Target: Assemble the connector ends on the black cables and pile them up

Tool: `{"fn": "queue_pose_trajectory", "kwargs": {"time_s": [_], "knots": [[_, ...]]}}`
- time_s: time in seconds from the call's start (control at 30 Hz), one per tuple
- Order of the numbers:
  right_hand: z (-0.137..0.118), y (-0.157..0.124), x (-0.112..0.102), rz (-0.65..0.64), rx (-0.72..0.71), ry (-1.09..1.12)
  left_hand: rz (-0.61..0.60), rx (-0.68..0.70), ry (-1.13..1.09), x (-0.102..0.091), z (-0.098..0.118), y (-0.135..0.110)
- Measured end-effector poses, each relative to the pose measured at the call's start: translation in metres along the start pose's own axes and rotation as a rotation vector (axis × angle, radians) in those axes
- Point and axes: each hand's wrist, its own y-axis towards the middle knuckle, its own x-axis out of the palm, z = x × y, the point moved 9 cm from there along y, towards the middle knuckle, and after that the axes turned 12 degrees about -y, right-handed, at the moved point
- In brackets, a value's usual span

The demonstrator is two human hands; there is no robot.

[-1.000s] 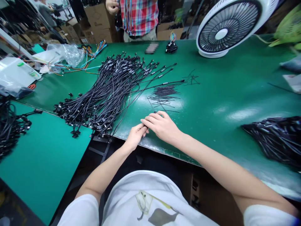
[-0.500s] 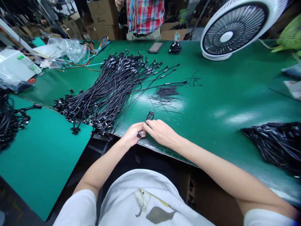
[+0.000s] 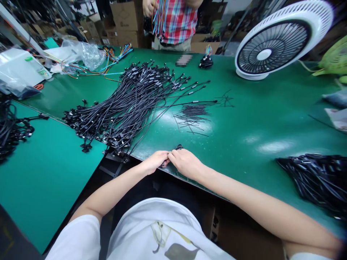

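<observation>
At the front edge of the green table, my left hand and my right hand meet with their fingertips together. Between them they grip a coiled black cable; its looped end peeks out beyond my right fingers, and a dark connector end shows under my left fingers. Most of the coil is hidden by the hands. Past them lies a small bundle of thin black ties, with a few strewn loose. A big heap of black cables with connectors spreads to the left.
A white fan stands at the back right. Bagged black cables lie on the right. Coloured wires and a clear plastic bag sit back left. Across the table stands a person in a checked shirt.
My hands have drawn slightly lower toward the table edge. The cable's loop, upright and plain before, is now mostly covered by my right hand. The view has tilted a little.
</observation>
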Motion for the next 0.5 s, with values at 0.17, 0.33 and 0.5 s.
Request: {"fn": "queue_pose_trajectory", "kwargs": {"time_s": [0.17, 0.33, 0.5], "knots": [[-0.014, 0.0, -0.011, 0.024, -0.091, -0.117, -0.015, 0.046, 0.12, 0.001, 0.001, -0.002], [0.003, 0.009, 0.004, -0.189, -0.04, -0.085, 0.097, 0.149, 0.112, -0.003, 0.013, 0.001], [0.057, 0.018, 0.027, -0.339, 0.442, 0.363, 0.208, 0.366, -0.247, -0.006, 0.043, 0.008]]}}
